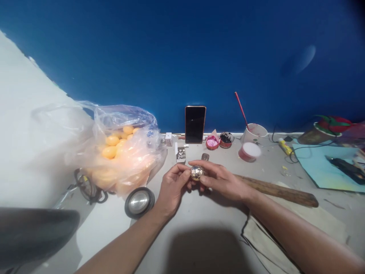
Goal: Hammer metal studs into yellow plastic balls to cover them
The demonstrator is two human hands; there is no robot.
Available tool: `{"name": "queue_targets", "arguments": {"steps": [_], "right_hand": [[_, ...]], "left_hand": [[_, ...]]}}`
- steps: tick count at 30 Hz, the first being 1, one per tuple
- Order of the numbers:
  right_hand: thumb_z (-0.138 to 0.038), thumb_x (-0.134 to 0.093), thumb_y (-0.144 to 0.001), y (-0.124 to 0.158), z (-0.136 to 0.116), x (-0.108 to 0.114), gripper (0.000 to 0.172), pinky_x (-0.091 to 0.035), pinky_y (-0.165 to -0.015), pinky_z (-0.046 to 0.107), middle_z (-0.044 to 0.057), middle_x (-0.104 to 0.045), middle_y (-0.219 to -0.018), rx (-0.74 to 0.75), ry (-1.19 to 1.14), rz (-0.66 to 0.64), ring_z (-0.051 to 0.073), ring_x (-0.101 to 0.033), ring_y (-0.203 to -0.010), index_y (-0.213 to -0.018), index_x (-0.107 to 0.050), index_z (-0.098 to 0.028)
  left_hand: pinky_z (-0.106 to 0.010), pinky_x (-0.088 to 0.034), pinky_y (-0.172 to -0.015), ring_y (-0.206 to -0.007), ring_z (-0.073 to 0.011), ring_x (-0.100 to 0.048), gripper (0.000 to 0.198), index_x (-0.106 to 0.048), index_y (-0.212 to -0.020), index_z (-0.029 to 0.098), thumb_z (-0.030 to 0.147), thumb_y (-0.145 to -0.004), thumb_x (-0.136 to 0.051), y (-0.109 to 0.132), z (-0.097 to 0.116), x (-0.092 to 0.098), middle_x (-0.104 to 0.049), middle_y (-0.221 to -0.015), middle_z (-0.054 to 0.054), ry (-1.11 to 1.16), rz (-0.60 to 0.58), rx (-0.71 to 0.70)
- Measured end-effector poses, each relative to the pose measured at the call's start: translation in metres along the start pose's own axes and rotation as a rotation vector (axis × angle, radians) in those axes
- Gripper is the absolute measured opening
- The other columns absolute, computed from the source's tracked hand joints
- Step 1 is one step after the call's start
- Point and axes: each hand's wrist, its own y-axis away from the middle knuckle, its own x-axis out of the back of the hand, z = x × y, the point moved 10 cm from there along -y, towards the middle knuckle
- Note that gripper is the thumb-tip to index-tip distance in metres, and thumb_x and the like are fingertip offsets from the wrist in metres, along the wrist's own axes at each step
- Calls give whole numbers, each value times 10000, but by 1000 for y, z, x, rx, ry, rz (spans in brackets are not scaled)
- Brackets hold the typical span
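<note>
Between my two hands is a small shiny gold egg-shaped ball (197, 172) with a mottled surface. My left hand (174, 185) grips its left side, with thumb and fingers closed against it. From the right, my right hand (218, 179) has its fingers bent over and around the same ball. Just beyond my fingers sit a small open box (180, 155) with silvery contents and a small dark shiny piece (205, 156). The undersides of the ball and several fingertips are hidden.
At left stands a clear plastic bag (125, 148) of yellow egg shapes, with a round metal lid (139, 202) nearer me. A phone (195, 125) leans on the blue wall. Rightward are a white cup (255, 132), a lidded tub (249, 152), a wooden stick (279, 191) and a cloth (273, 236).
</note>
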Motion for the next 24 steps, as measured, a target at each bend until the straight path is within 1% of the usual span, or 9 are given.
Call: {"name": "queue_targets", "arguments": {"steps": [3, 6, 11, 17, 20, 24], "right_hand": [[-471, -636, -992, 0, 0, 2, 532, -520, -706, 288, 53, -651, -996, -18, -19, 31, 138, -608, -787, -1456, -515, -241], [-486, -638, -987, -1, 1, 3, 507, -517, -707, 288, 49, -642, -981, -31, -55, 32, 141, -606, -790, -1417, -546, -233], [-512, -607, -998, -1, 3, 3, 541, -509, -698, 296, 59, -665, -949, -57, -53, 2, 149, -608, -766, -1445, -551, -213], [-534, -551, -1021, -3, 0, 1, 556, -495, -659, 285, 57, -677, -871, -17, -92, -13, 151, -615, -719, -1447, -554, -175], [-544, -549, -1020, -4, -1, 1, 574, -492, -645, 277, 51, -678, -847, -3, -92, -12, 149, -621, -705, -1449, -551, -163], [-518, -538, -1034, -4, -2, 2, 535, -486, -644, 269, 60, -700, -878, 11, -37, -6, 135, -624, -692, -1428, -570, -158]], "left_hand": [[-243, -456, -610, -599, -103, -565, 342, -608, -926, 169, 412, -812, -821, 0, -2, -1, -662, -692, 7, 19, -9, 29], [-239, -444, -613, -620, -111, -589, 360, -581, -959, 178, 370, -798, -840, 1, -3, -5, -672, -712, 6, 6, -29, 38], [-257, -439, -626, -619, -123, -582, 345, -569, -969, 177, 401, -842, -799, 2, -1, -11, -658, -690, 3, -35, -75, 27], [-257, -438, -630, -626, -123, -575, 316, -583, -971, 176, 451, -903, -722, 2, 0, -13, -651, -708, -5, -43, -114, 9], [-257, -445, -639, -626, -120, -562, 316, -590, -977, 173, 454, -906, -716, 3, 0, -14, -640, -700, -1, -27, -118, 12], [-266, -455, -645, -638, -130, -569, 301, -599, -1017, 176, 431, -907, -715, 4, 1, -12, -631, -703, 2, 6, -89, 6]]}}
